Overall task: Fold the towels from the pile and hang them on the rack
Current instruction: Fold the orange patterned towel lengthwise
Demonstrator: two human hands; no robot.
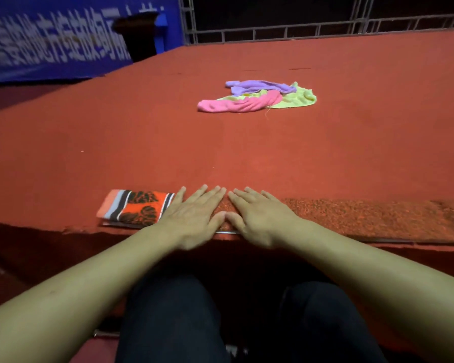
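Two hands lie flat on one long orange-red towel (pixel 364 218) spread along the near edge of the worktop (pixel 247 153). The left hand (pixel 194 216) and the right hand (pixel 260 218) sit side by side, palms down, fingers straight and slightly spread, index fingertips almost meeting. Neither hand grips anything; both press on the cloth.

The towel runs from the left end, where its patterned border (pixel 135 206) shows orange, black, white and grey stripes with dark leaf shapes, to the right frame edge, where it passes out of view. Its near long edge lies just at the worktop's front lip. At the patterned end a second layer shows beneath the top one; elsewhere the layer count cannot be told.

The pile (pixel 257 96) lies well apart from the hands, toward the far side of the worktop, slightly right of centre. It counts three crumpled towels: one purple towel (pixel 260 86) at the back, one pink towel (pixel 236 104) at the front, one yellow-green towel (pixel 296 98) under both and spreading to the right.

Open red surface lies between the spread towel and the pile, and on both sides of the pile.

Beyond the far edge stand a metal lattice frame (pixel 273 32) and, at left, a blue banner (pixel 50 43) with blurred white lettering. The person's dark-clad legs (pixel 173 323) show below the front edge.
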